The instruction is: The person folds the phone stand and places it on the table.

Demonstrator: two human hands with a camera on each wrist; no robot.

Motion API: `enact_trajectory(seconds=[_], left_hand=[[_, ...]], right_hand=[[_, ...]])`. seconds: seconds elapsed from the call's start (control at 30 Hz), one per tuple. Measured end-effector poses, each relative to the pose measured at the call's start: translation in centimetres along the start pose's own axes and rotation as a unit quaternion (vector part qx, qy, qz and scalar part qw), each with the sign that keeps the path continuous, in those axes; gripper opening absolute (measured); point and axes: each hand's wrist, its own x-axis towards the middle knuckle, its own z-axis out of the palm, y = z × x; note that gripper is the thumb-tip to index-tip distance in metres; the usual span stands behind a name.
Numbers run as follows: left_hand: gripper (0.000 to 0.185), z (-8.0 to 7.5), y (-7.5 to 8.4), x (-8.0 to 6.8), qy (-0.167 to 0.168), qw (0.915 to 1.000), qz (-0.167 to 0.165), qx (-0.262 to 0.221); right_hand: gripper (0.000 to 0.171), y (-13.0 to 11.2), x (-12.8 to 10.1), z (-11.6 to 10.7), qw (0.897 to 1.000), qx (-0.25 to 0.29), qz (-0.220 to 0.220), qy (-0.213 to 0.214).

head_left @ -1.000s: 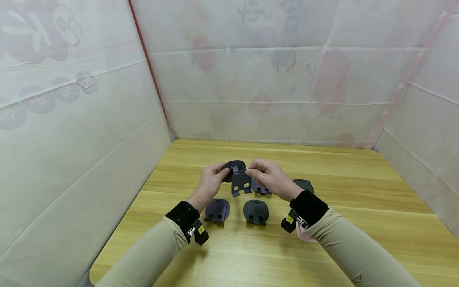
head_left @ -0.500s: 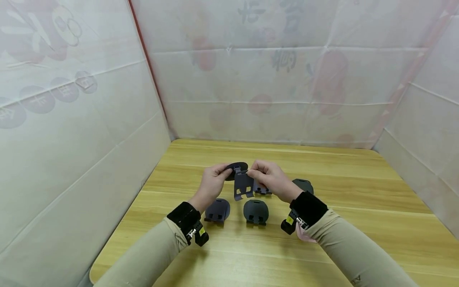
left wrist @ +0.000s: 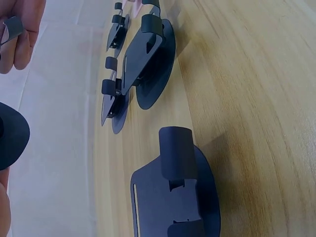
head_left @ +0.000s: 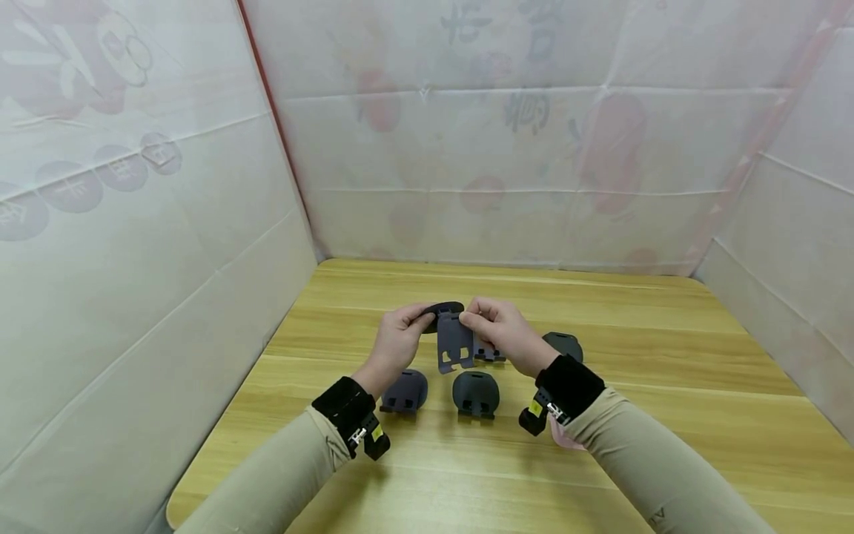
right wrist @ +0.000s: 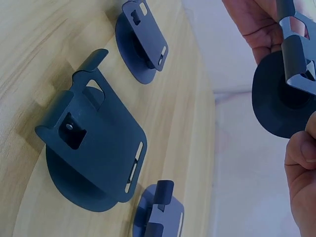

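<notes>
Two hands hold one dark folding stand above the table point(head_left: 667, 460). The left hand point(head_left: 395, 343) pinches the round base point(head_left: 445, 307); the right hand point(head_left: 502, 331) pinches the top of the hinged plate point(head_left: 456, 344). Over the last second the plate has swung from a skewed angle to hang nearly straight down in front of the base, which suggests the hinge is being worked open or shut. Count: five stands in all, one held and four on the table. Of the four, one lies near the left wrist point(head_left: 404, 391), one at centre point(head_left: 477, 393), one largely hidden behind the right hand point(head_left: 485, 351), and one beyond the right wrist point(head_left: 564, 344).
</notes>
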Motion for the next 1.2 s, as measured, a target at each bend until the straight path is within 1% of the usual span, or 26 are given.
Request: enact_trajectory(seconds=[0.17,0.37,0.5,0.6,0.87,1.03,1.2], left_hand=[[0.023,0.11,0.11,-0.11,-0.01,0.9992,0.035,0.019],[0.023,0.29,0.13,-0.22,-0.019,0.998,0.055,0.024],[0.023,0.48,0.05,-0.15,-0.019,0.9963,0.079,0.029],[0.023,0.6,0.07,-0.17,-0.022,0.9953,0.09,0.031],[0.024,0.68,0.32,-0.29,-0.032,0.9958,0.081,0.029],[0.024,0.68,0.42,-0.33,-0.031,0.9959,0.08,0.029],[0.024,0.7,0.43,-0.39,-0.032,0.9963,0.077,0.018]], right_hand=[[0.04,0.12,-0.09,0.12,1.0,0.016,0.005,0.002],[0.043,0.43,-0.13,0.25,0.999,0.03,0.019,0.008],[0.041,0.59,-0.04,0.28,0.999,0.037,0.026,0.013],[0.039,0.67,-0.03,0.34,0.998,0.041,0.035,0.013],[0.04,0.76,-0.14,0.47,0.996,0.049,0.068,0.022],[0.043,0.75,-0.17,0.44,0.996,0.046,0.073,0.02],[0.045,0.78,-0.18,0.35,0.996,0.04,0.08,0.019]])
